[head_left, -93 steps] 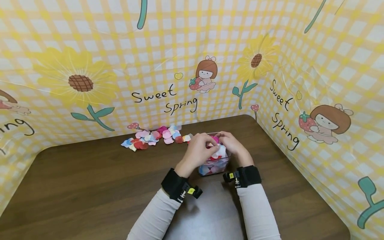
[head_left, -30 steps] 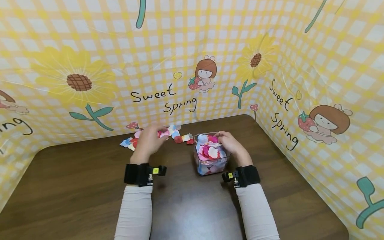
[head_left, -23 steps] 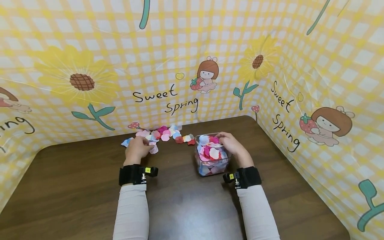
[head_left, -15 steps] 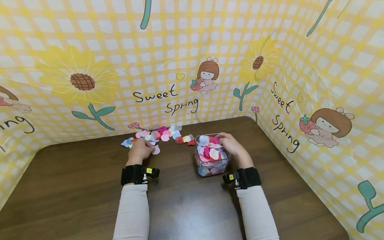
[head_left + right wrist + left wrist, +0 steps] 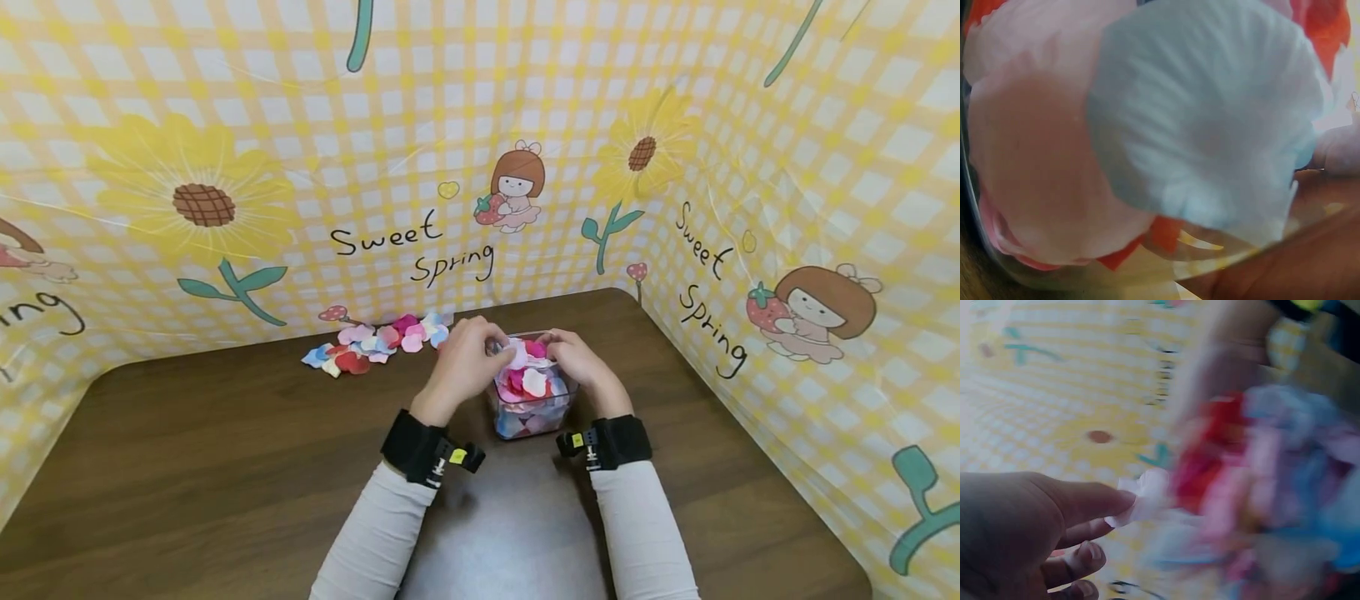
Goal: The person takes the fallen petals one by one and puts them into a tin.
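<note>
1. You're pinching a pale fabric petal point(image 5: 1144, 497) in your left hand point(image 5: 467, 360), right over the clear plastic box of mixed petals point(image 5: 534, 417) mid-table.
2. Your right hand point(image 5: 576, 360) is gripping the box's far rim.
3. It's brimming, so petals might slide off toward the loose petal pile point(image 5: 375, 343).

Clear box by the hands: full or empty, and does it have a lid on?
Nearly full and open: the clear box holds petals heaped to its rim, with no lid over them.
</note>
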`<action>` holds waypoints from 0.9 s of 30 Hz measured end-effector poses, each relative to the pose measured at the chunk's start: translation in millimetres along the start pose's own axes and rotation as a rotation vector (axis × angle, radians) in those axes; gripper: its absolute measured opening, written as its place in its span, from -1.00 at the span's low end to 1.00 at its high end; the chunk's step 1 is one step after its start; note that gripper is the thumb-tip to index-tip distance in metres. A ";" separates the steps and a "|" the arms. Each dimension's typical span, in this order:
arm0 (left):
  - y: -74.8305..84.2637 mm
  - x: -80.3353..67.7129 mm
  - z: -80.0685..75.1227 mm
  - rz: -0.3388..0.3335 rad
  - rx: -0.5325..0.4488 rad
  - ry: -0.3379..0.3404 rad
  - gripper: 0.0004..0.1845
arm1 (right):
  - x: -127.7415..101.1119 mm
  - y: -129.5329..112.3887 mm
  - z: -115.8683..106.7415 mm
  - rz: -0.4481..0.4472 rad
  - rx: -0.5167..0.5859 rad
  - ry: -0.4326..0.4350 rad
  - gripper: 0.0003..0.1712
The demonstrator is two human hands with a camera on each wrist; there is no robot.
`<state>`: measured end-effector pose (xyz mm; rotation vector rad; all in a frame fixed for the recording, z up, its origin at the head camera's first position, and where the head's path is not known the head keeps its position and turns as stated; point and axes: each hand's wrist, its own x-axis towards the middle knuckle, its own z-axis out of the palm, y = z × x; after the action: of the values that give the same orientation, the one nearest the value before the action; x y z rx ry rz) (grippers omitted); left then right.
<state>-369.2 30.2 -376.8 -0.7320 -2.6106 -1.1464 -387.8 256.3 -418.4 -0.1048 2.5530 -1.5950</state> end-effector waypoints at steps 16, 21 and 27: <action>-116.5 -6.6 -37.2 -0.297 0.286 0.258 -0.71 | 1.7 -1.5 -0.7 0.007 -0.025 0.018 -0.53; -141.7 -8.0 -14.5 -0.388 0.417 0.062 -0.44 | 0.8 -1.1 0.4 0.009 -0.018 0.018 -0.55; -140.4 -7.4 -6.8 -0.426 0.351 -0.008 -0.63 | -0.1 -1.3 0.8 0.019 -0.017 0.017 -0.57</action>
<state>-435.0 -58.5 -464.0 -0.1121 -2.9448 -0.7289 -387.6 255.1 -417.6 -0.0692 2.5722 -1.5750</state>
